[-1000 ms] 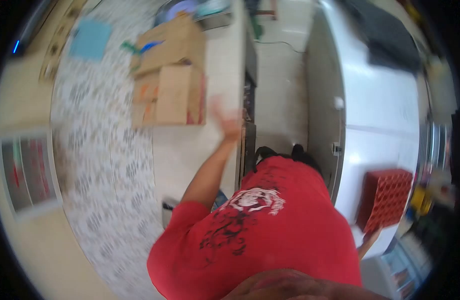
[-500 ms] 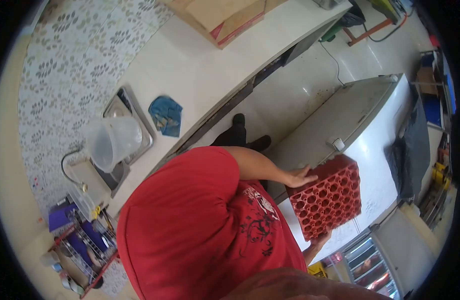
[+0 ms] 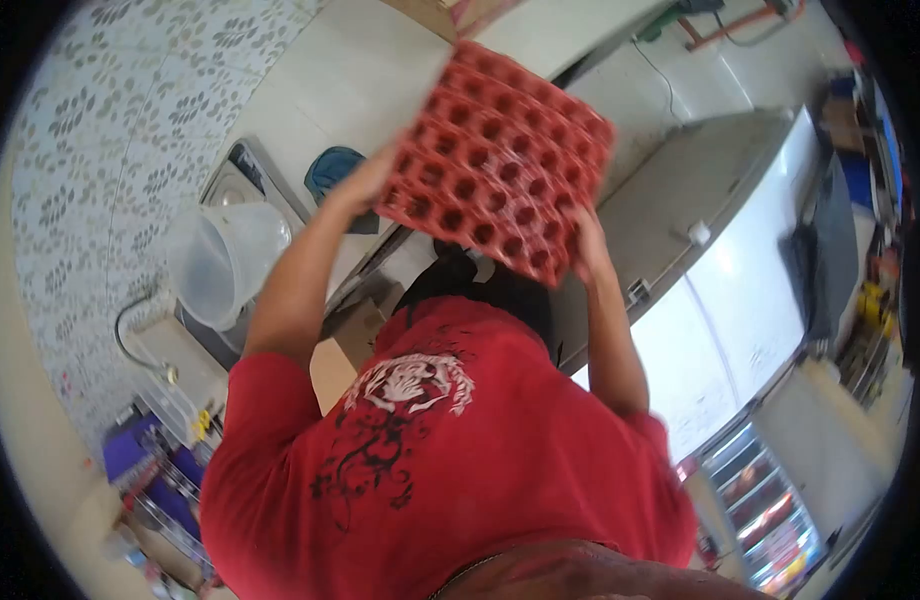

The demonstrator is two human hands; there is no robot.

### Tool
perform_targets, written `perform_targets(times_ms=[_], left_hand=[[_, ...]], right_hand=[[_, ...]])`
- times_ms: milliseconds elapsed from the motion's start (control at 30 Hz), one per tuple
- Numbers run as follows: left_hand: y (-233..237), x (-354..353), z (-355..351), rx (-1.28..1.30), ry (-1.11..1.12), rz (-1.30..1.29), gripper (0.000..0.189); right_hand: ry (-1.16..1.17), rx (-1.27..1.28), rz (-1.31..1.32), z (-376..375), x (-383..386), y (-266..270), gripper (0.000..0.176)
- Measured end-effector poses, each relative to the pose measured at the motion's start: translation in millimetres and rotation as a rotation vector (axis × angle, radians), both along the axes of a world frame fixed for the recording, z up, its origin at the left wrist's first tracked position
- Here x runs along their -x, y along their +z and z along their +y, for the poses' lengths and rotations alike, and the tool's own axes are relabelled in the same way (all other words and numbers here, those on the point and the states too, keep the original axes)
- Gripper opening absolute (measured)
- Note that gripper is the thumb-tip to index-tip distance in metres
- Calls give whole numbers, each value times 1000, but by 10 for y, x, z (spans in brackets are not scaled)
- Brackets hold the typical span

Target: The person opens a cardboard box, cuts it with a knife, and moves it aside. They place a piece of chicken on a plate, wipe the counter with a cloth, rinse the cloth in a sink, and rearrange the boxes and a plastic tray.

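A stack of red egg trays [image 3: 500, 160] is held up in front of me, tilted, with its rows of round cups facing me. My left hand [image 3: 368, 183] grips its left edge, the fingers partly hidden and blurred. At the lower right side, my right hand [image 3: 588, 245] is closed on the stack's edge. Just behind my left hand, a crumpled blue cloth [image 3: 330, 170] lies on the pale counter [image 3: 345, 85].
On the left, a translucent plastic bucket [image 3: 215, 265] stands at the sink by a curved faucet [image 3: 125, 345]. A white chest freezer [image 3: 725, 310] is on the right, with black plastic [image 3: 815, 265] on it. A glass-front display cooler [image 3: 755, 505] stands at lower right.
The egg trays have moved left and up in view, from over the white freezer to before the counter edge. Both hands have stayed on them, and my body has turned left.
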State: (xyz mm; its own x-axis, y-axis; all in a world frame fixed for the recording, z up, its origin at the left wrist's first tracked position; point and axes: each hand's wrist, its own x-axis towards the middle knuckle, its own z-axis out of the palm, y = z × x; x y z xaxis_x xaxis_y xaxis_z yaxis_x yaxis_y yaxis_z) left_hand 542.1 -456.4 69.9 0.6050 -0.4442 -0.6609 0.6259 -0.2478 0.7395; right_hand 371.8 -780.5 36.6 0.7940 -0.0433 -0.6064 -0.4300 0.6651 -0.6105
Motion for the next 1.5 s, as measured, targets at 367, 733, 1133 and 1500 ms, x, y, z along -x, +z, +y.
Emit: perform_targets(times_ms=[367,733,1133,1500], left_hand=[[34,-1173,1478,-75,663,-633,74],[-887,-111,1066,-359,593,-431,74],[-1027,-1236,828,-425,823,-849,54],[-808,-48,699,-529,648,-915,54]], right_hand=[[164,282,152,1622,-1693,-270,66],[314,30,-133,2416,-2729,-700,61],[460,188,-55,2733,-3674,-611,64],[720,323,-52,2518,-3629,-690,83]])
